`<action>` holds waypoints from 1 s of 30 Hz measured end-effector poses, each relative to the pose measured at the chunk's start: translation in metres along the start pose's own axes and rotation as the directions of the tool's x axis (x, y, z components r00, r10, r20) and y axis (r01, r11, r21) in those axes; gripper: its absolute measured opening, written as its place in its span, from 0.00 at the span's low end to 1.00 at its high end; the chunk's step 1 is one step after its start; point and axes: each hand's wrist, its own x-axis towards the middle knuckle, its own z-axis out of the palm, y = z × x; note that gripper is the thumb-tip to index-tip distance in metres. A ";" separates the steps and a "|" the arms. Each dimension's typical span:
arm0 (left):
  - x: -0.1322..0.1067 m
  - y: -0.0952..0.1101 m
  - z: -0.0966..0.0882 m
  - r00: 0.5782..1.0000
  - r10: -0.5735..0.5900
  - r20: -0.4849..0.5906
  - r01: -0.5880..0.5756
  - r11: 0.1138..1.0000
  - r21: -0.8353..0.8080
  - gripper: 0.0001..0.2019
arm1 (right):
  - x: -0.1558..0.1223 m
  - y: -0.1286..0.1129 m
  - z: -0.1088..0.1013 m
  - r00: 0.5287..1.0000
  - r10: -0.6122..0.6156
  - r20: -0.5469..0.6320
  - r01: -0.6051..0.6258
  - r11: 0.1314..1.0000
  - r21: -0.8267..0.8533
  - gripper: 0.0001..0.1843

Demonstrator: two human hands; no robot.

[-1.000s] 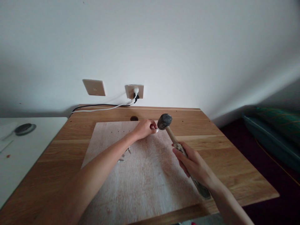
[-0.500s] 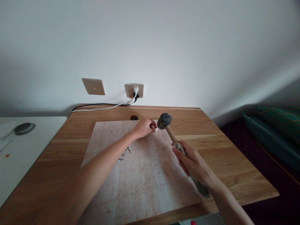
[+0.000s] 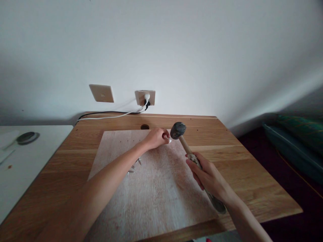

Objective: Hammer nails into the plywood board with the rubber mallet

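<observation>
A matte white wall point(image 3: 176, 60) backs a wood-grain table point(image 3: 239, 171). The right hand point(image 3: 208, 173) grasps a mallet point(image 3: 185, 144) by its mottled handle, the dark barrel-shaped head near the left hand point(image 3: 156, 138), which pinches a small white piece point(image 3: 170, 141) at the far right of a pale, streaky board point(image 3: 151, 195). Shiny pointed pieces point(image 3: 139, 161) lie on it; beyond, square beige wall plates point(image 3: 101, 93).

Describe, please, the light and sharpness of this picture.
Head view: dim, soft light, wall brightest near the middle; head view: floor at right almost black; head view: hammer fairly clear, white thing at left hand too small to name.
</observation>
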 end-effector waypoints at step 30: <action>0.000 0.001 -0.002 1.000 0.005 0.021 -0.005 1.000 0.015 0.08 | -0.002 -0.004 0.002 1.000 0.005 0.013 -0.005 0.999 -0.032 0.22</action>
